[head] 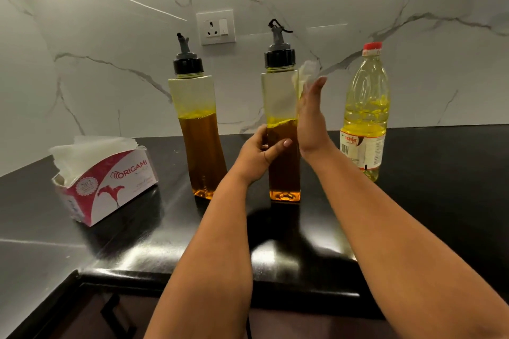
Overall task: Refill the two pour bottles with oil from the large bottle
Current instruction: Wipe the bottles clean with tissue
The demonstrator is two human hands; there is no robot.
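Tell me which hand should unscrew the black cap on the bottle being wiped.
Right, probably. The left hand already grips the right pour bottle at mid-height, steadying it. The right hand, pressing a tissue flat against its side, sits just below the black cap.

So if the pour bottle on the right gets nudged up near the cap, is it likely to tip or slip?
Probably apt to tip: the right pour bottle is tall and narrow on a small base. The oil fills roughly its lower half, which should steady it somewhat. It may be slippery, since the right hand presses a tissue against its side while the left hand grips it.
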